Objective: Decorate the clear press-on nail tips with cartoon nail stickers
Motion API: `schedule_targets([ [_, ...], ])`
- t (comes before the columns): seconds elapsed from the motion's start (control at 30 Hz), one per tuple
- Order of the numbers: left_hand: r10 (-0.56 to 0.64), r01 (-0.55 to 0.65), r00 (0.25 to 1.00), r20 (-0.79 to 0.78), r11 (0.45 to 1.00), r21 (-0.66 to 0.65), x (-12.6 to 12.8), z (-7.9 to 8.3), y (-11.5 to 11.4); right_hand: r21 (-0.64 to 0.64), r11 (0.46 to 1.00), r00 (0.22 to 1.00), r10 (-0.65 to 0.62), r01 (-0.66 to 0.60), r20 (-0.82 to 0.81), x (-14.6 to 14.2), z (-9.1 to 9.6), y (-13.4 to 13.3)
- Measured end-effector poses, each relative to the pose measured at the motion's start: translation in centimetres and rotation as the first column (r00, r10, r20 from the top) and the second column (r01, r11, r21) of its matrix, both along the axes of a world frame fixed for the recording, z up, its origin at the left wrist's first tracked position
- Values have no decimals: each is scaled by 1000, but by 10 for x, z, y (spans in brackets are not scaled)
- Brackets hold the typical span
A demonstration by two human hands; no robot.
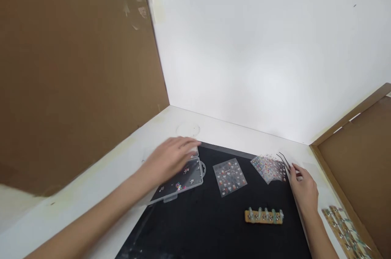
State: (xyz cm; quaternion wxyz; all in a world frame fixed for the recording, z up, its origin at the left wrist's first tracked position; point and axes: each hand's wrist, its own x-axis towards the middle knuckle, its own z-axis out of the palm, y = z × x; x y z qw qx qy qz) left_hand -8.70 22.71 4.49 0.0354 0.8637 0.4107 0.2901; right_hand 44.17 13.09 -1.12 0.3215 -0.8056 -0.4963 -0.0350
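Note:
My left hand [169, 159] lies flat with fingers stretched out over the far end of a clear plastic compartment box [183, 179] that holds small coloured pieces. My right hand [304, 189] rests at the right edge of the black mat [210, 226], its fingers closed around the end of thin metal tweezers [284, 160]. The tweezers' tips point away, beside a fanned stack of sticker sheets [269, 168]. A single sticker sheet [229, 176] lies between the two hands. A wooden strip with several nail tips [264, 216] sits near the right hand.
Brown cardboard panels stand at the left [70, 71] and right [357, 157], with a white wall behind. More wooden strips with nail tips [346, 232] lie at the far right. A faint round clear lid [187, 130] rests on the white table behind the mat.

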Motion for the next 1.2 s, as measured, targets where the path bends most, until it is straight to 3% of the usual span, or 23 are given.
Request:
schedule_targets([
  [0.1, -123, 125, 992, -29, 990, 70, 65, 0, -46, 92, 995, 999, 31, -34, 35, -4, 2, 1],
  [0.2, -5, 17, 993, -116, 995, 101, 116, -19, -79, 209, 973, 994, 81, -93, 69, -12, 4, 3],
  [0.3, 51, -31, 984, -169, 992, 119, 137, -38, -88, 299, 938, 983, 151, -175, 103, -23, 8, 4],
  [0.4, -6, 22, 986, -167, 995, 93, 136, -43, -84, 356, 893, 960, 239, -277, 149, -36, 15, 3],
  [0.53, -99, 99, 990, -103, 995, -9, 124, -38, -79, 376, 817, 898, 376, -437, 227, -60, 28, -4],
  [0.7, -44, 39, 994, -97, 998, -50, 121, -41, -75, 326, 724, 791, 519, -608, 324, -88, 41, -12],
  [0.9, -50, 48, 997, -54, 998, -44, 125, -43, -78, 316, 655, 721, 554, -686, 417, -99, 56, -13],
  [1.03, -114, 116, 985, 130, 993, -11, 125, -32, -80, 328, 625, 700, 563, -708, 439, -106, 70, -19],
  [1.2, -187, 181, 941, 281, 982, 48, 122, -6, -87, 290, 575, 642, 645, -765, 415, -122, 83, -36],
])
